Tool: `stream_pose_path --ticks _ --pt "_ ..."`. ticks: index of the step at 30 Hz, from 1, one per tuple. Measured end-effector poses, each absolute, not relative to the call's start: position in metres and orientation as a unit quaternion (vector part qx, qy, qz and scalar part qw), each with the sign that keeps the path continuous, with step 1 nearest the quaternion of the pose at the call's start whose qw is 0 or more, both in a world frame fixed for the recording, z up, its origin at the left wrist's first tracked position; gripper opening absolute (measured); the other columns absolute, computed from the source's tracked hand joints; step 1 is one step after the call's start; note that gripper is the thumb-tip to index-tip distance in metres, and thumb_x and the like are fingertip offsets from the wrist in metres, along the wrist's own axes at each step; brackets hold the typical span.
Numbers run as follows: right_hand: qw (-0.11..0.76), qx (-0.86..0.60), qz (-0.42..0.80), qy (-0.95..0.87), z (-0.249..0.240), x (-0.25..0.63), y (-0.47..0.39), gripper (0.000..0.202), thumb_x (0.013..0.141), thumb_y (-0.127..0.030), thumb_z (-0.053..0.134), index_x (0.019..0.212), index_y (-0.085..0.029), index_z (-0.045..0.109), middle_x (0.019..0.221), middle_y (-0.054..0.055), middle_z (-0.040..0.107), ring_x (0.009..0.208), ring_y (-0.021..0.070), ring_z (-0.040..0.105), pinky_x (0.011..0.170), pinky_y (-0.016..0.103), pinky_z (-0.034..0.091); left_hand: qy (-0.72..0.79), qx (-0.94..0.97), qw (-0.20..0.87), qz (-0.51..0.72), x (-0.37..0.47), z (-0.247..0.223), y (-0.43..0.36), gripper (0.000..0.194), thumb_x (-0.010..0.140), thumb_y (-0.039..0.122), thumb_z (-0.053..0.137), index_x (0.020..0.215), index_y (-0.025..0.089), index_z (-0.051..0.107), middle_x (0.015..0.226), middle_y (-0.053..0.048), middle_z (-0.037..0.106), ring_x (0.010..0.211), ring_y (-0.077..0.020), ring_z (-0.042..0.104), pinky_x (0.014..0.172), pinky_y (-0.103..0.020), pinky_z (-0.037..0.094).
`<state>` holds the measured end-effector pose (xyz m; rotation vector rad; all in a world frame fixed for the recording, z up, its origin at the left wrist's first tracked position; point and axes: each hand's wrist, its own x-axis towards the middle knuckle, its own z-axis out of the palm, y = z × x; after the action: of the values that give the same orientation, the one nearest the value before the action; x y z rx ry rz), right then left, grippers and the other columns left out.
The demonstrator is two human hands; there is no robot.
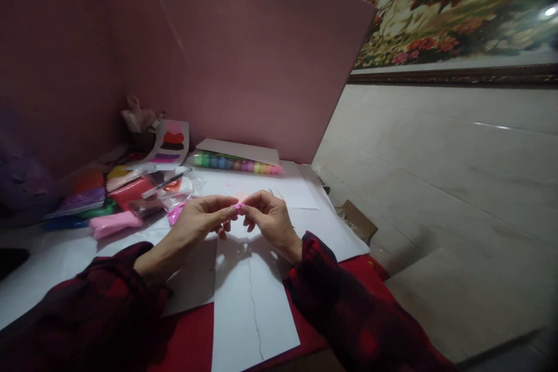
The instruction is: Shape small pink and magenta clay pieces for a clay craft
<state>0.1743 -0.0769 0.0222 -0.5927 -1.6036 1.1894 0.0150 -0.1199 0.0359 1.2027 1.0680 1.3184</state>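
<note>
Between the fingertips of both hands is a small piece of bright pink modelling clay. My left hand pinches it from the left, thumb against forefinger. From the other side my right hand pinches it the same way. Both hands hang above a white sheet of paper, on which a thin wavy dark line runs lengthwise. A larger magenta lump lies just behind my left hand, partly covered by it.
Bags of coloured clay are heaped at the left, with a pen-like tool on top. A pack of many-coloured clay stands along the back under a white board. A sheet with colour patches leans behind the heap. Pink panels enclose the table.
</note>
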Motion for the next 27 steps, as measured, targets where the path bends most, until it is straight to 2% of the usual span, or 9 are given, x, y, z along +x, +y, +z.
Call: stream_pose_path --ticks 5,8,10,15,19,22,27 --pt "0.49 -0.224 0.48 -0.693 0.0225 0.1751 -0.0805 0.015 0.083 -0.032 0.063 0.082 -0.017 0.066 0.069 0.0 0.062 0.056 0.0101 0.058 0.048 0.023 0.05 0.456 0.524 0.501 0.517 0.0153 0.0352 -0.1185 0.03 0.064 0.04 0.079 0.077 0.014 0.073 0.066 -0.003 0.064 0.053 -0.0123 0.054 0.047 -0.025 0.046" --pt "0.49 -0.216 0.491 -0.687 0.0211 0.1747 -0.0805 0.017 0.078 -0.03 0.069 0.089 -0.018 0.063 0.068 -0.001 0.062 0.058 0.0114 0.059 0.049 0.024 0.05 0.457 0.525 0.494 0.521 0.0152 0.0346 -0.118 0.03 0.064 0.04 0.079 0.075 0.013 0.071 0.063 -0.002 0.063 0.051 -0.0118 0.053 0.047 -0.024 0.044" --pt "0.489 -0.218 0.495 -0.684 0.0204 0.1744 -0.0804 0.021 0.074 -0.03 0.073 0.086 -0.018 0.061 0.065 -0.002 0.06 0.055 0.0108 0.058 0.048 0.023 0.049 0.461 0.532 0.488 0.516 0.0154 0.0348 -0.1183 0.03 0.065 0.04 0.078 0.073 0.013 0.069 0.058 -0.001 0.062 0.048 -0.0113 0.053 0.048 -0.024 0.042" --pt "0.475 -0.226 0.492 -0.694 0.0223 0.1748 -0.0806 0.023 0.076 -0.036 0.071 0.077 -0.016 0.06 0.066 -0.001 0.06 0.054 0.0096 0.056 0.048 0.023 0.048 0.456 0.55 0.48 0.509 0.0155 0.0355 -0.1198 0.029 0.068 0.04 0.075 0.072 0.013 0.067 0.051 0.001 0.058 0.045 -0.0105 0.051 0.048 -0.024 0.039" --pt "0.484 -0.228 0.483 -0.693 0.0225 0.1751 -0.08 0.023 0.077 -0.037 0.071 0.076 -0.017 0.06 0.067 -0.001 0.059 0.054 0.0093 0.055 0.048 0.023 0.048 0.437 0.522 0.517 0.518 0.0163 0.0367 -0.1214 0.031 0.069 0.043 0.074 0.073 0.013 0.066 0.058 0.0 0.061 0.05 -0.0119 0.054 0.051 -0.025 0.044" --pt "0.483 -0.216 0.475 -0.703 0.021 0.175 -0.0794 0.02 0.077 -0.035 0.07 0.077 -0.018 0.061 0.07 -0.001 0.059 0.058 0.0104 0.057 0.05 0.023 0.05 0.433 0.502 0.536 0.523 0.0169 0.0365 -0.121 0.032 0.069 0.044 0.074 0.068 0.014 0.064 0.061 -0.001 0.062 0.049 -0.0115 0.055 0.048 -0.025 0.044" --pt "0.479 -0.223 0.481 -0.7 0.0207 0.1753 -0.0791 0.02 0.077 -0.035 0.07 0.087 -0.02 0.06 0.069 -0.002 0.061 0.058 0.0104 0.057 0.05 0.023 0.049 0.435 0.501 0.521 0.537 0.0165 0.0341 -0.1187 0.026 0.063 0.035 0.08 0.071 0.014 0.066 0.058 0.0 0.062 0.048 -0.011 0.054 0.05 -0.025 0.044"
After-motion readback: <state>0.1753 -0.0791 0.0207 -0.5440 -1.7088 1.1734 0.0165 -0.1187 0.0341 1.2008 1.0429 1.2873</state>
